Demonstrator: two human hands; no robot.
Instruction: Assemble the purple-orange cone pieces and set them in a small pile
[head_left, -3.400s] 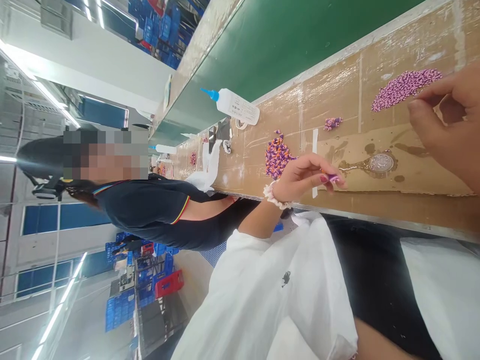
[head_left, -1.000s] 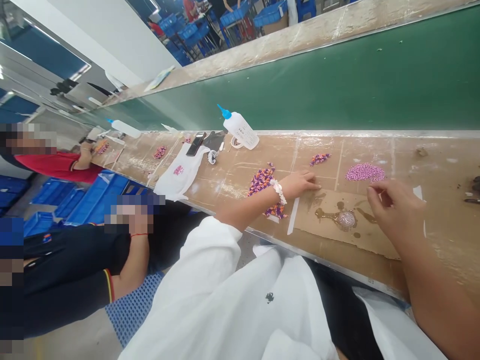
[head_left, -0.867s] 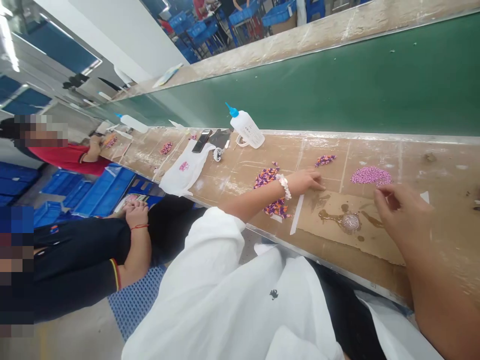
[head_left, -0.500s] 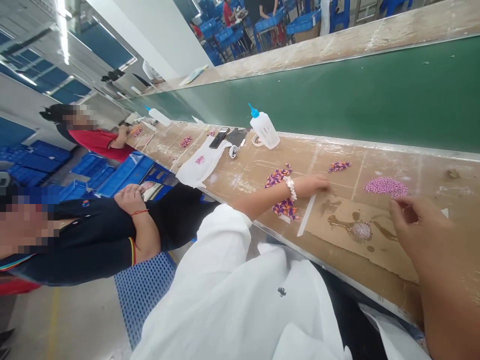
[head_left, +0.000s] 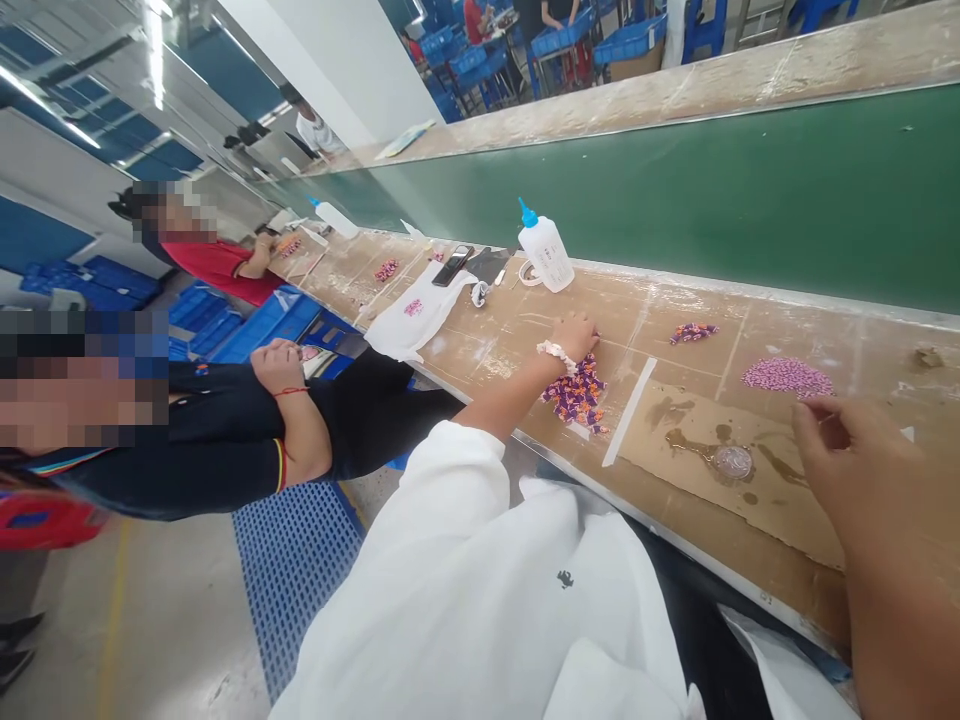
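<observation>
My left hand [head_left: 576,338], with a white beaded band at the wrist, rests at the far edge of a heap of small purple-and-orange pieces [head_left: 577,395]. Its fingers are curled down, and whatever they grip is hidden. Close to the mound of tiny pink beads [head_left: 787,377] is my right hand [head_left: 855,440], thumb and forefinger pinched together. I cannot make out anything between those fingertips. On a cardboard sheet [head_left: 675,480] between the hands lies a small round clear piece [head_left: 733,461] amid wet brown smears. A smaller purple-and-orange cluster [head_left: 693,333] sits farther back.
A white bottle with a blue nozzle [head_left: 546,252] stands by a tape roll [head_left: 529,274] near the green divider [head_left: 712,170]. A phone [head_left: 454,265] lies by a white cloth [head_left: 405,325]. At left are a person in dark clothing [head_left: 225,430] and another in red [head_left: 217,265].
My left hand has moved left, from beside the cardboard back to the purple-and-orange heap. My right hand keeps its pinch beside the pink beads. The view has shifted slightly.
</observation>
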